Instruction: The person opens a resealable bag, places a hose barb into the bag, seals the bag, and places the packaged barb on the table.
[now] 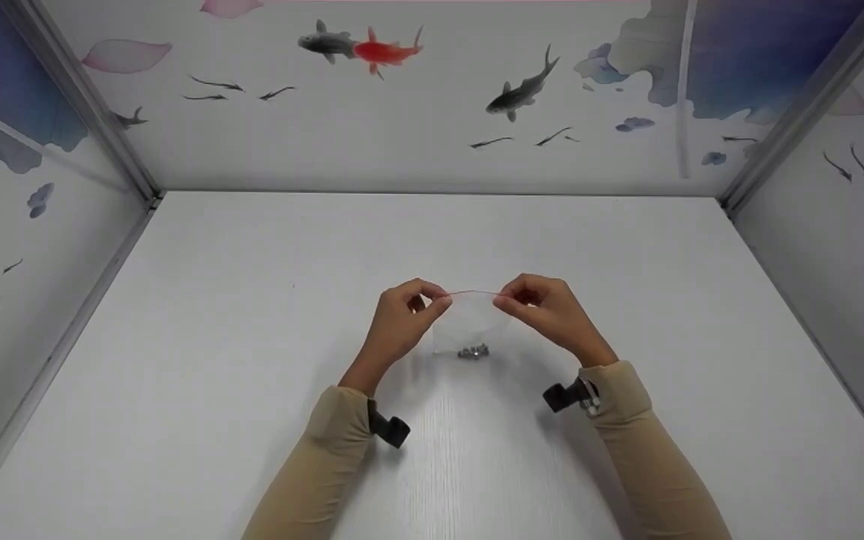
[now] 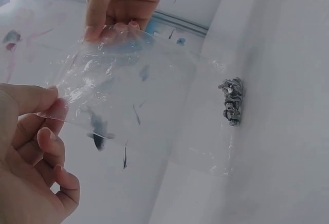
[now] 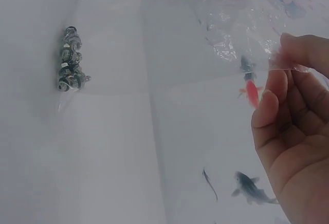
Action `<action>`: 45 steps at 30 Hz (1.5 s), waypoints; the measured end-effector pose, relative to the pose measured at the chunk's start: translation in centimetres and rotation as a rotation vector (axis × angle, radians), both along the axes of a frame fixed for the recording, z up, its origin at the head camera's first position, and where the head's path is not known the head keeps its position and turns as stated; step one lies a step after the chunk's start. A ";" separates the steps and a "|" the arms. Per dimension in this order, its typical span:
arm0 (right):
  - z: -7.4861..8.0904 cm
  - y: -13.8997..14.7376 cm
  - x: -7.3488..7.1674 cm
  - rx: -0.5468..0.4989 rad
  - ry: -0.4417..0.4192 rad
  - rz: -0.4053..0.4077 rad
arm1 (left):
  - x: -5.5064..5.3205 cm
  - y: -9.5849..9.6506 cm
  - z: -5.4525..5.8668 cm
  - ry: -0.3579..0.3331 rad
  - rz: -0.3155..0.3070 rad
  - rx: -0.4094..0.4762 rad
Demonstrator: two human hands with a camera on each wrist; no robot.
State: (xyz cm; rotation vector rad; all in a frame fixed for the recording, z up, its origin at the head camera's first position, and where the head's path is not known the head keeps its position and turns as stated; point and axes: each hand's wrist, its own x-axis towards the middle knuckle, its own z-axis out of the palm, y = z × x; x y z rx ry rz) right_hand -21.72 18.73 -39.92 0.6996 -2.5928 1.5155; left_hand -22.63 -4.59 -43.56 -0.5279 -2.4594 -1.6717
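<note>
A clear plastic zip bag [image 2: 159, 85] hangs between both hands, its red-lined top edge stretched level in the head view. My left hand [image 1: 398, 319] pinches one top corner between thumb and forefinger. At the opposite corner, my right hand [image 1: 552, 311] pinches the same edge, with its other fingers curled below in the right wrist view. Several small shiny metal parts [image 3: 71, 62], resembling screws or nuts, lie bunched along the bottom of the bag. In the head view this metal cluster [image 1: 473, 351] shows just below the hands, toward the person.
A white tabletop [image 1: 214, 337] spreads around the hands. Behind it stands a white panel [image 1: 432, 142] painted with fish, and similar panels flank both sides. Black wrist cameras [image 1: 391, 430] sit at both sleeve cuffs.
</note>
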 end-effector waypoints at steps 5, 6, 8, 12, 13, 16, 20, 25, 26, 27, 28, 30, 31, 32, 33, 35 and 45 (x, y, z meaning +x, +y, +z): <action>0.7 -0.3 0.5 0.003 0.043 0.013 | 0.0 0.0 0.0 0.038 0.002 -0.018; 0.7 -0.3 0.5 -0.002 0.044 0.014 | 0.0 0.0 0.0 0.045 0.000 -0.018; 0.7 -0.3 0.5 -0.014 0.038 0.018 | 0.0 0.0 0.0 0.052 -0.006 -0.013; 0.6 -0.4 0.4 -0.023 0.008 0.030 | 0.0 0.0 0.1 0.046 -0.028 0.000; 0.6 -0.4 0.4 -0.022 -0.001 0.034 | 0.0 0.1 0.1 0.042 -0.033 -0.001; 0.6 -0.4 0.4 -0.021 -0.029 0.039 | 0.0 0.1 0.0 0.030 -0.043 -0.006; 0.7 -0.5 0.5 -0.012 -0.028 0.046 | -0.1 0.2 0.0 0.039 -0.049 -0.004; 0.8 -0.8 0.5 -0.007 -0.009 0.063 | -0.1 0.4 0.0 0.053 -0.047 0.004; 0.8 -0.8 0.5 -0.008 -0.010 0.065 | -0.1 0.5 0.0 0.057 -0.046 0.000; 0.8 -0.9 0.5 -0.007 -0.008 0.068 | 0.0 0.5 0.0 0.056 -0.043 -0.004; 0.8 -0.9 0.5 -0.004 -0.005 0.071 | 0.0 0.6 0.0 0.056 -0.040 -0.007; 0.8 -0.9 0.5 0.002 0.007 0.072 | 0.1 0.6 0.1 0.061 -0.037 -0.012; 0.7 -1.0 0.5 0.004 0.014 0.072 | 0.1 0.7 0.1 0.068 -0.036 -0.014; 0.7 -1.0 0.4 0.005 0.022 0.071 | 0.1 0.7 0.1 0.072 -0.035 -0.013; 0.6 -1.0 0.4 0.007 0.032 0.070 | 0.1 0.7 0.1 0.076 -0.036 -0.009; 0.5 -1.0 0.4 0.008 0.048 0.065 | 0.1 0.7 0.1 0.093 -0.040 -0.005; 0.6 -1.2 0.4 -0.002 0.031 0.085 | 0.1 0.7 0.1 0.103 -0.043 -0.009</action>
